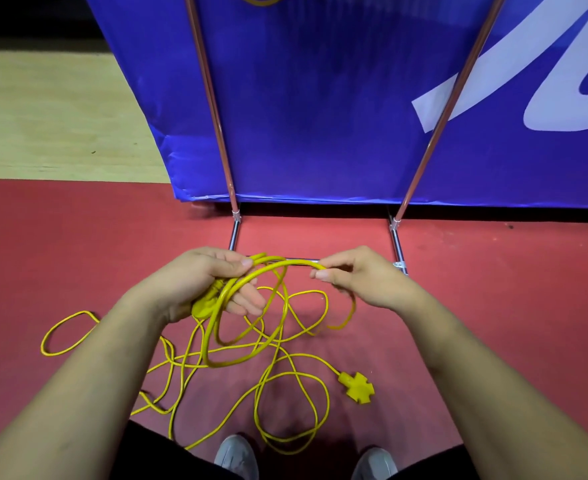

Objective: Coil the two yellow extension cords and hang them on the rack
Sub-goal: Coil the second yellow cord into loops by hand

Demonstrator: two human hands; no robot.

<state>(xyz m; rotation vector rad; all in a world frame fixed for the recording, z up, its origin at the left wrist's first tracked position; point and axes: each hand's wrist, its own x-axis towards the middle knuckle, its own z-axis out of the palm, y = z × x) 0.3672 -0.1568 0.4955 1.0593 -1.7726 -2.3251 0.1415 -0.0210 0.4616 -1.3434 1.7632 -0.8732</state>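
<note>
Both hands (213, 282) grip the yellow cord (247, 327) loops.

Floor: red matte surface (78, 244) fills the near and middle ground, evenly lit, with a few small dark specks. Far left, a pale wooden floor strip (50, 116) meets the red along a straight edge; beyond it, a dark band (26, 15) at the far edge, detail unreadable.

Backdrop: large blue banner (320, 109) stands at the far side, lower edge just above the floor, shadow beneath it. A white curved marking (527, 81) crosses its right part; not legible. Surface shows a faint sheen from overhead light.

No windows or walls visible.
</note>
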